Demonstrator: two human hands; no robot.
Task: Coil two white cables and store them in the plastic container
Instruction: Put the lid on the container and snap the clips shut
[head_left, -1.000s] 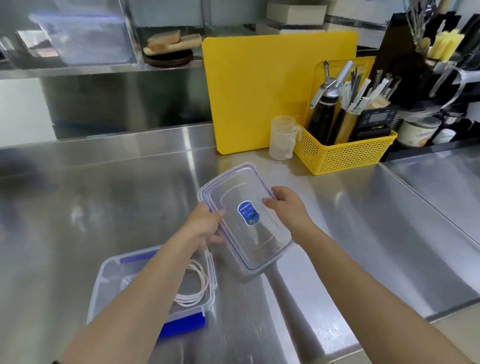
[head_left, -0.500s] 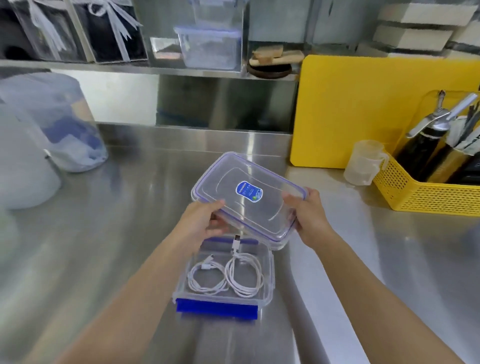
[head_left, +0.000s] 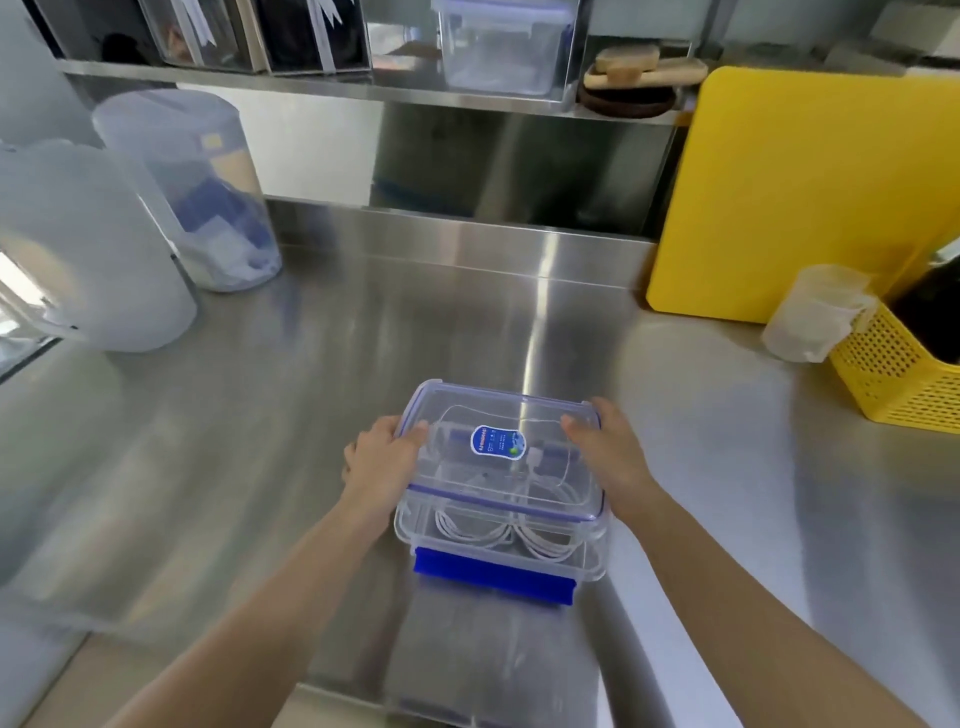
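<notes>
Holding the lid (head_left: 501, 447) by its short ends, left hand (head_left: 382, 460) and right hand (head_left: 613, 454) clamp it over the plastic container (head_left: 498, 540), likely to align the rims. Two white cables (head_left: 511, 532) lie coiled inside; seating unclear.

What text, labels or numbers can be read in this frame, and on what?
Sticker on the lid, blue and white with a green spot: has print, too small and blurred to read.
Tub at the back left, pale label: blurred, unreadable.
Nothing else carries visible text.
</notes>
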